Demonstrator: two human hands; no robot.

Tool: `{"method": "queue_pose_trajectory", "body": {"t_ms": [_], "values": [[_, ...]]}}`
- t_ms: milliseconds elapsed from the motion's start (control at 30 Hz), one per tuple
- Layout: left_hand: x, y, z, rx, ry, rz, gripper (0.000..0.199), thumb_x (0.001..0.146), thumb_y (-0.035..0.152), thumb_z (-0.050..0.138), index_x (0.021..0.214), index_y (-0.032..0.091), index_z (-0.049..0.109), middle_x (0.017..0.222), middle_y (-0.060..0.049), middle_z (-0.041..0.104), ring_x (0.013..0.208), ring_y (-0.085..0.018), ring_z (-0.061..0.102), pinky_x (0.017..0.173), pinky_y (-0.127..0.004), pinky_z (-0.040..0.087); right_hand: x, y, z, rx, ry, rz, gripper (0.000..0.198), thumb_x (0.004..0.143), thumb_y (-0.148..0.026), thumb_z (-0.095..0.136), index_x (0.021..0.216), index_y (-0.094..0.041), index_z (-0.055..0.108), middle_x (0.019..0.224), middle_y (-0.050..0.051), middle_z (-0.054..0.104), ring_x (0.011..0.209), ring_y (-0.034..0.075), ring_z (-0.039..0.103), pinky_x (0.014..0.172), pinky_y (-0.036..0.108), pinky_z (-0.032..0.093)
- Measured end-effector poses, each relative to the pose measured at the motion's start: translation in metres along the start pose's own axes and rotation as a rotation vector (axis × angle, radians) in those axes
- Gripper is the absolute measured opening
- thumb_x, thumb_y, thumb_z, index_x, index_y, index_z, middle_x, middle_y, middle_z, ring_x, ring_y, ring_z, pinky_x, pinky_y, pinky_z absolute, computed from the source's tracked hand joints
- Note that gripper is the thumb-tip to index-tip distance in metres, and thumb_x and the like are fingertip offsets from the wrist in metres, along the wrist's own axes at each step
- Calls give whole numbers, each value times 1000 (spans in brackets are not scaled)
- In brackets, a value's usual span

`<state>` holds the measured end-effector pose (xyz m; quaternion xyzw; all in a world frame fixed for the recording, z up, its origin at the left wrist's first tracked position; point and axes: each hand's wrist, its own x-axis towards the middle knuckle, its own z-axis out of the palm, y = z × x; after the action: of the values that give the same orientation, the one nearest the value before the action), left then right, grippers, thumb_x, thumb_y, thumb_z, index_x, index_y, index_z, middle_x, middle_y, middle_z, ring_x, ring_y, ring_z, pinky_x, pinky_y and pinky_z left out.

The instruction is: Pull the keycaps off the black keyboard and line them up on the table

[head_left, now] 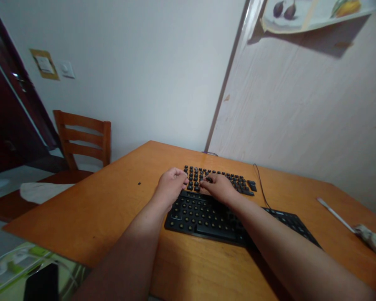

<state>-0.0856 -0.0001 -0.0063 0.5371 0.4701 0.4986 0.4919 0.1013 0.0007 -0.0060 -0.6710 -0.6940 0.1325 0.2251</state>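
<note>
A black keyboard [207, 222] lies on the wooden table with most of its keycaps off and its switch stems bare; the long space bar is in place. Behind it, loose black keycaps [191, 175] are laid out in rows. My left hand [173, 184] is closed at the left end of these rows, fingertips pressed together; what they hold, if anything, is hidden. My right hand [219, 187] hovers over the middle of the rows, thumb and fingers pinched around a small dark piece that looks like a keycap. My right forearm covers part of the keyboard.
One small black piece [139, 183] lies alone on the table [113, 205] at left. A cable [261, 186] runs behind the keyboard. At right are a white-handled brush [336, 215] and a crumpled cloth [373, 239]. A wooden chair [84, 140] stands at left.
</note>
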Motion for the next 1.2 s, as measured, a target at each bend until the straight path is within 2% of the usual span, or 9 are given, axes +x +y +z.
{"method": "queue_pose_trajectory", "body": {"t_ms": [100, 233, 367, 567, 767, 833, 967, 1100, 1200], "values": [[0, -1, 0, 13, -8, 9, 13, 76, 29, 57, 81, 16, 59, 78, -4, 68, 58, -10, 54, 55, -21, 41, -7, 1, -12, 59, 65, -27, 31, 89, -41, 47, 80, -19, 68, 82, 5, 68, 77, 18, 59, 67, 27, 40], [0, -2, 1, 44, -33, 30, 14, 75, 29, 57, 82, 17, 60, 77, -4, 68, 59, -11, 55, 56, -22, 42, -25, 1, -28, 243, 104, -66, 31, 88, -39, 47, 71, -18, 63, 66, 1, 59, 66, 16, 53, 61, 27, 37], [0, -3, 1, 87, -52, 58, 16, 76, 32, 57, 82, 17, 60, 76, -3, 67, 61, -12, 56, 58, -23, 43, -47, 4, -38, 424, 112, -29, 33, 89, -41, 45, 76, -19, 65, 59, -2, 52, 59, 15, 49, 58, 27, 36], [1, -8, 1, 126, -98, 127, 17, 78, 34, 58, 80, 17, 59, 74, -2, 67, 60, -12, 55, 60, -24, 43, -73, 11, -48, 678, 48, 32, 34, 91, -42, 45, 84, -18, 67, 69, 2, 60, 64, 16, 55, 61, 28, 41], [-1, -6, 0, 171, -127, 151, 20, 79, 37, 58, 83, 18, 60, 76, -2, 67, 61, -12, 55, 61, -24, 43, -91, 9, -60, 524, 116, 29, 39, 93, -44, 42, 79, -20, 69, 58, -2, 46, 58, 14, 45, 54, 27, 33], [-1, -5, 0, 187, -127, 161, 21, 79, 38, 59, 83, 18, 60, 76, -2, 66, 61, -12, 55, 61, -25, 43, -96, 6, -61, 557, 70, 21, 36, 92, -44, 44, 81, -19, 68, 57, -3, 44, 54, 13, 43, 50, 26, 31], [-1, -6, 1, 213, -135, 174, 21, 79, 38, 59, 83, 18, 60, 76, -2, 66, 62, -13, 56, 61, -25, 43, -103, 1, -58, 811, -92, 64, 27, 87, -44, 56, 94, -19, 64, 66, -4, 54, 50, 9, 48, 46, 23, 36], [0, -9, 0, 239, -160, 205, 20, 79, 38, 58, 82, 18, 60, 76, -2, 66, 64, -14, 57, 61, -25, 43, -108, -1, -56, 969, -227, 124, 25, 77, -33, 70, 94, -18, 60, 73, -1, 64, 63, 11, 63, 60, 24, 51], [0, -11, 1, 247, -163, 211, 20, 78, 37, 58, 82, 18, 61, 77, -3, 67, 65, -14, 58, 61, -25, 43, -110, 0, -55, 986, -278, 130, 26, 75, -28, 73, 94, -17, 60, 75, 1, 69, 70, 12, 67, 69, 26, 54]]}}
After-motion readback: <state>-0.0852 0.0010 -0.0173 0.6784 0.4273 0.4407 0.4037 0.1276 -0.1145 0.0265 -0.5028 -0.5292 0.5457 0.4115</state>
